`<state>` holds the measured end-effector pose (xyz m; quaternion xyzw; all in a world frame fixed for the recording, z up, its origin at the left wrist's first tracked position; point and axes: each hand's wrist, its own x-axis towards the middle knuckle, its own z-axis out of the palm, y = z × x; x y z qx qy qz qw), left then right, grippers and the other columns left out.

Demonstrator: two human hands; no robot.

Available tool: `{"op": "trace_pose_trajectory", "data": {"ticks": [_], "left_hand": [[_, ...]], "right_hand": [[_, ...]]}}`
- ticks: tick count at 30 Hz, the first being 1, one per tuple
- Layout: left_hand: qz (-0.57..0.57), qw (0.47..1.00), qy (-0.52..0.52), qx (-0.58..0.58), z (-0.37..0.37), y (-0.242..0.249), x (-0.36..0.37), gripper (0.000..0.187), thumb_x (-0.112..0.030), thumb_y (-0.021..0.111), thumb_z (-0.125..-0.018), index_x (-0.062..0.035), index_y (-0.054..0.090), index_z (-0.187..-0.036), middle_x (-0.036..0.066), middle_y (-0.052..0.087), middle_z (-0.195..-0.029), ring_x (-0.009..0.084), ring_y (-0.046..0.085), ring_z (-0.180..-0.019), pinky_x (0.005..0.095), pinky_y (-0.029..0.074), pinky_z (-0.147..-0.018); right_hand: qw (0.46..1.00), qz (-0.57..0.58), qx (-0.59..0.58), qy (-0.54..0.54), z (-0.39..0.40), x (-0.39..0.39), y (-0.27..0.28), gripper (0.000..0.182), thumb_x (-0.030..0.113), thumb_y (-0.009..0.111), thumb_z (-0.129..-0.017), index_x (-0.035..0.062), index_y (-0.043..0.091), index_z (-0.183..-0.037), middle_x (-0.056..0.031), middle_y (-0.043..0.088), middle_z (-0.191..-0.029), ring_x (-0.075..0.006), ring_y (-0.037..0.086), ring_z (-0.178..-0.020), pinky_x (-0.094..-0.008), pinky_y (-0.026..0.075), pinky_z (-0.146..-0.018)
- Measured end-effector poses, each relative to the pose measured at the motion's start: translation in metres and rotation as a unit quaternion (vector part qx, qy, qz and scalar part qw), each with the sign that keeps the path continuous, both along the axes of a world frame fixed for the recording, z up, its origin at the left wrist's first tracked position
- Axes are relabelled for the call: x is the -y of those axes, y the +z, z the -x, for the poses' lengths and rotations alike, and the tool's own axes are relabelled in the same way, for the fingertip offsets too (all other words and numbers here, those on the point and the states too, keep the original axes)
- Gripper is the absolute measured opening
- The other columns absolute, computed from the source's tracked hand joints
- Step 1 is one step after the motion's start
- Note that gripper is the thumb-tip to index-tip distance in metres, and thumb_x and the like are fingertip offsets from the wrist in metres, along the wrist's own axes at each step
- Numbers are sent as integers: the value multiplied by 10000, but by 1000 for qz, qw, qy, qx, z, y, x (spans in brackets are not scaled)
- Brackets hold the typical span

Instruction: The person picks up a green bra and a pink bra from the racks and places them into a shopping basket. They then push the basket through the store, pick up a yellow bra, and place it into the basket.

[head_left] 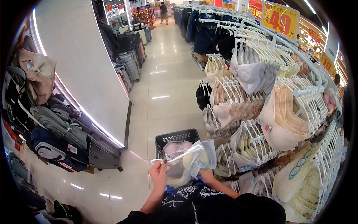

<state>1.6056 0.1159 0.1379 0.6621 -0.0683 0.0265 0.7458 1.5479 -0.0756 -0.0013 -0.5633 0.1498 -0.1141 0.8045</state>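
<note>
A: Where is the pale grey bra [186, 164], and how do the hands hold it?

B: It is between the two hands, which are apart. The left hand [158, 172] is closed on the left end of the white hanger [183, 154]. The right hand [207, 176] is at the opposite side, near the tag [196, 168]; its fingers are partly hidden, so I cannot tell if they grip.

A: Why in this manner?

B: I suppose the hanger end gives firm hold and leaves the cups uncovered, while the right hand steadies the fabric.

A: And the black basket [194, 133]?

B: Just beyond the hands, probably for easy reach. A pink garment [170, 148] lies inside. To their right, racked bras [284, 132] hang in rows, perhaps for separate lifting.
</note>
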Motion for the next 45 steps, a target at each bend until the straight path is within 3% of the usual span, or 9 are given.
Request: {"op": "trace_pose_trajectory", "data": {"ticks": [5,15,19,21,24,29,38,44,45], "left_hand": [[-7,1000,-14,-8,-1,-3,-1,161,-136,493,-891,-16,593,-855,34,618,-713,12,360,-538,164,267,-491],[-77,996,-33,22,1,-3,4,149,-85,512,-868,23,591,-933,36,624,-781,38,506,-664,166,376,-598],[-147,985,-50,70,0,-16,2,159,-72,517,-856,32,592,-950,45,630,-793,65,549,-704,187,419,-653],[-125,990,-34,56,1,-10,5,152,-70,543,-822,21,619,-917,77,637,-767,117,574,-691,231,427,-647],[-91,994,-15,49,0,-5,7,151,-71,554,-807,17,632,-902,88,640,-745,138,582,-680,250,429,-639],[-116,991,-22,56,-1,-8,0,160,-60,510,-850,42,595,-939,59,639,-784,71,559,-689,185,409,-615],[-114,991,-22,70,-1,-2,2,167,-52,505,-847,45,596,-947,56,638,-783,41,525,-650,173,382,-570],[-102,993,-23,48,0,-5,1,164,-48,500,-846,48,596,-938,56,636,-783,36,518,-651,172,382,-567],[-101,993,-26,46,1,-4,1,164,-48,499,-847,48,594,-939,55,636,-782,36,517,-651,172,383,-569]], "right_hand": [[997,-47,-33,46,1,-1,-1,359,157,582,-813,14,500,-1132,-55,557,-1046,-159,551,-927,-286,449,-802],[988,-141,-59,7,-4,-10,17,375,219,473,-896,11,454,-1208,-87,539,-1114,-183,541,-982,-281,441,-826],[995,96,-32,-14,-9,-7,-26,376,206,435,-910,-3,436,-1222,-112,524,-1138,-227,518,-1023,-290,409,-877],[988,144,-18,-56,-10,-5,-36,335,157,456,-897,14,449,-1200,-99,529,-1117,-223,529,-997,-301,429,-856],[994,24,-17,-107,-12,-6,-25,277,65,506,-866,56,480,-1142,-61,550,-1044,-183,562,-911,-314,489,-771],[984,-169,-51,-38,-3,-12,33,212,32,517,-841,65,511,-1050,-45,566,-931,-165,571,-824,-301,487,-693],[984,-160,-55,-46,-6,-10,21,321,57,581,-797,41,507,-1109,-78,584,-978,-184,596,-836,-308,497,-708],[985,-93,-145,2,1,-1,5,292,118,600,-780,6,563,-1047,-99,602,-984,-193,602,-836,-324,487,-715],[993,-27,-117,13,2,5,-13,290,124,601,-775,1,570,-1035,-98,604,-973,-192,601,-839,-324,487,-716]]}}
